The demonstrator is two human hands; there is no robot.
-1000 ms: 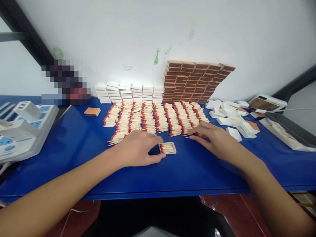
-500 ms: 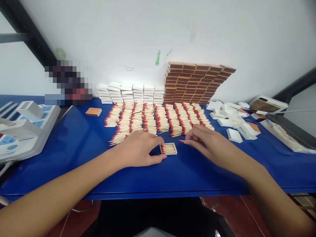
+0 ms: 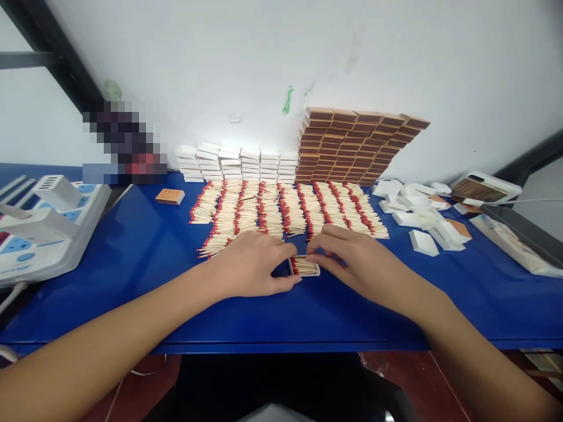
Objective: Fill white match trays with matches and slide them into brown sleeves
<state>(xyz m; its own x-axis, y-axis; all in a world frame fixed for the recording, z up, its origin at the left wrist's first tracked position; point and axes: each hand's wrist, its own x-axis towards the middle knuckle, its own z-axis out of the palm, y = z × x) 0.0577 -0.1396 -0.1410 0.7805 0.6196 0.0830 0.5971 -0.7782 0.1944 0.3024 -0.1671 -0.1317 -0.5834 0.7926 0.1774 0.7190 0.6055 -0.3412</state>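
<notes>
A small white matchbox tray [image 3: 314, 274] lies on the blue table, partly filled with red-tipped matches [image 3: 303, 267]. My left hand [image 3: 257, 265] holds the tray's left end between thumb and forefinger. Over the tray's right end, my right hand [image 3: 352, 255] is pinched at its back edge. The match in that pinch is mostly hidden by the fingers. Just behind both hands spread long rows of loose matches [image 3: 270, 214], their red heads forming stripes.
White trays [image 3: 237, 165] and brown-sided matchboxes [image 3: 356, 146] are stacked along the wall. One orange matchbox [image 3: 170, 196] lies left of the matches. More loose white trays [image 3: 424, 243] pile up at right, near a phone [image 3: 484, 186]. A power strip [image 3: 83, 246] occupies the left side.
My right hand has moved left, bringing its match from beside the tray to over the tray's right end. My left hand keeps its hold on the tray.
</notes>
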